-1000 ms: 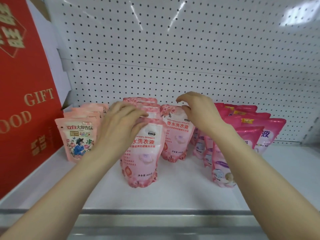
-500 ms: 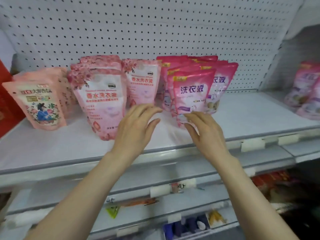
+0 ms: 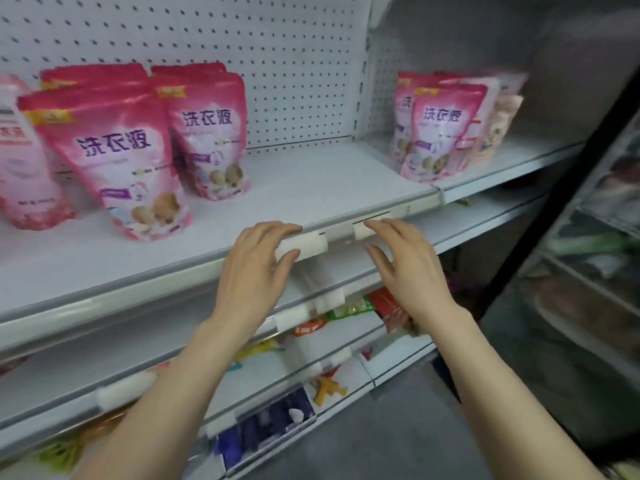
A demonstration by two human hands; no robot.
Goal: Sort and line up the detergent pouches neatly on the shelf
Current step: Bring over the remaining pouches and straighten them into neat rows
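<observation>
Both hands, the left hand [image 3: 256,268] and the right hand [image 3: 405,268], hover empty with fingers loosely spread at the near lip of the shelf [image 3: 311,178], probably poised for a reach. Magenta detergent pouches [image 3: 117,157] stand at the left, faces outward for display. A stray cluster [image 3: 440,133] at the far right likely needs joining.

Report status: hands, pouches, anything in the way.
Left hand, right hand open, holding nothing, at the shelf edge. Deep pink pouches upright at left; mixed pouch cluster in the right bay. Nothing between hands and pouches.
</observation>
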